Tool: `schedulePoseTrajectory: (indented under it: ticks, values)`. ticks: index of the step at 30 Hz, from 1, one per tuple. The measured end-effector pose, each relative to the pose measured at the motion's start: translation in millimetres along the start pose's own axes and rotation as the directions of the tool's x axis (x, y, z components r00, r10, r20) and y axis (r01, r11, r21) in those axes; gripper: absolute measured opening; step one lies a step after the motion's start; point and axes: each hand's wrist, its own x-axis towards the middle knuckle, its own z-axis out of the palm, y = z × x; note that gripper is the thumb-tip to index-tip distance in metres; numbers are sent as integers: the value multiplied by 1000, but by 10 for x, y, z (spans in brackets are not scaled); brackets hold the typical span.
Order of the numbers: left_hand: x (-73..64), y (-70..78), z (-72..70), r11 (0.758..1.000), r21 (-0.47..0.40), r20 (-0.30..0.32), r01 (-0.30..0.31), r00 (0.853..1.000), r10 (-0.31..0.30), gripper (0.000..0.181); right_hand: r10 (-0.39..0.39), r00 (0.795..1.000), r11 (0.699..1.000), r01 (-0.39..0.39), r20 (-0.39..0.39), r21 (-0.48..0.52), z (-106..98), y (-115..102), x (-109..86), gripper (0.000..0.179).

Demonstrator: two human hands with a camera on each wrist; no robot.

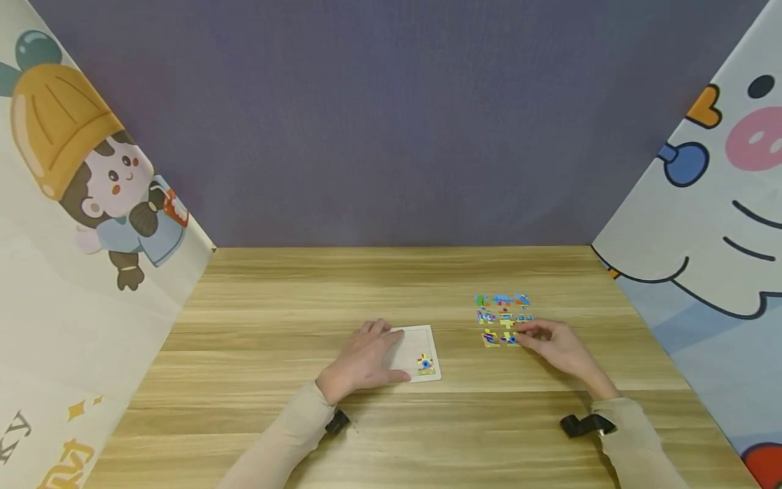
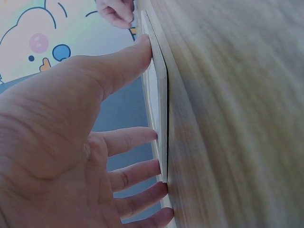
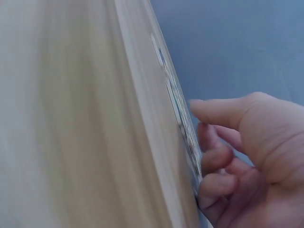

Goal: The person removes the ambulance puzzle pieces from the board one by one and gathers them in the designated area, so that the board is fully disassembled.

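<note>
A square, pale puzzle tray [image 1: 411, 350] lies flat in the middle of the table. One colourful puzzle piece [image 1: 425, 365] sits in its near right corner. My left hand [image 1: 366, 356] rests at the tray's left side, its thumb [image 2: 137, 52] and index finger spread fairly straight onto the tray. To the right, several flat puzzle pieces [image 1: 487, 317] lie in rows on the table. Over the near right of these is my right hand [image 1: 559, 346], thumb forward and other fingers loosely curled, tips close to a bottom-row piece [image 1: 508, 337]. I see nothing between those fingertips.
The wood-grain table [image 1: 293, 292] meets a dark blue-grey wall [image 1: 391, 136] at the back. Cartoon-printed panels stand at the left [image 1: 55, 272] and right [image 1: 690, 224]. A black wrist strap [image 1: 586, 426] is on the right arm, and another [image 1: 337, 422] on the left.
</note>
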Motion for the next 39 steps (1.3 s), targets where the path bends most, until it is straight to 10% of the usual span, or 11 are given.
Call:
schedulePoseTrajectory:
  ticks: [26,39]
  values:
    - [11,-4,17,1000,12,5,14,1000,-14,87,-175,984,983,176,-28,58,457,-452,-36,8]
    - [2,1,6,1000,14,4,6,1000,-6,86,-240,963,965,223,125,135,707,-748,-11,10]
